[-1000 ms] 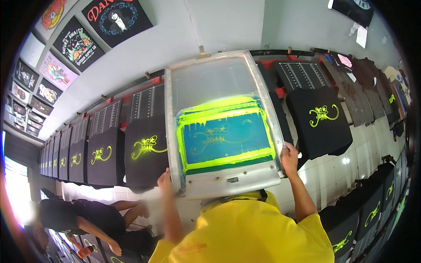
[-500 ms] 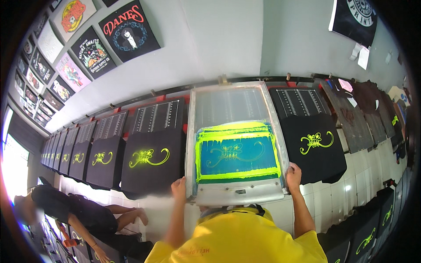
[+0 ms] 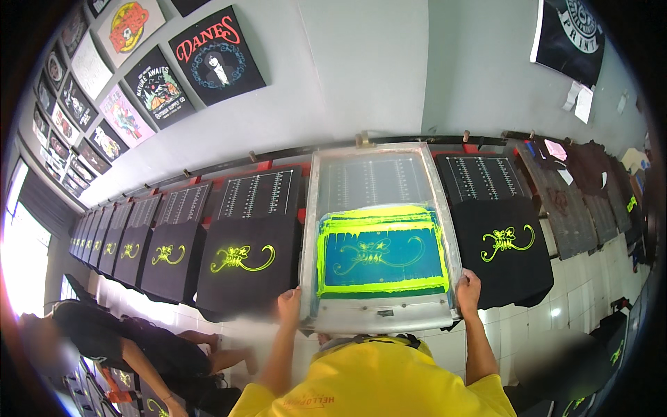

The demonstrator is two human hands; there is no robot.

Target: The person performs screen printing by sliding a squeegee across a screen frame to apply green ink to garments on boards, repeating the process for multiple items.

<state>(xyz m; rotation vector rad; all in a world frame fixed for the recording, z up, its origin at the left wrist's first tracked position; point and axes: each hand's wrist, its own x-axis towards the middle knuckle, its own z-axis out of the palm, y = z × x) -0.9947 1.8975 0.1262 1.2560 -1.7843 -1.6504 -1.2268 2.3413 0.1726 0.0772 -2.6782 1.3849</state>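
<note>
A screen-printing frame [image 3: 381,320] with metal edges lies between my hands, over a board in a long row. Its mesh has a blue-green lower area with a faint curling design, ringed by bright neon-yellow ink [image 3: 382,219]. My left hand [image 3: 289,306] is closed on the frame's near left edge, my right hand [image 3: 469,288] on its near right edge. A bit of dark cloth shows under the near right corner. To the left lies a black shirt [image 3: 243,292] printed with a yellow curling design; a similar black shirt [image 3: 507,285] lies to the right.
More printed shirts [image 3: 165,272] run off to the left. A dark rail [image 3: 278,154] passes behind the boards. Bare brown boards [image 3: 566,208] stand at right. One person [image 3: 132,340] is at lower left; a blurred dark shape [image 3: 566,365] is at lower right.
The view has shifted, so the boards sit lower in the picture. Against the neighbouring shirts, the frame's near edge lies slightly farther off. A blurred dark shape has appeared at lower right.
</note>
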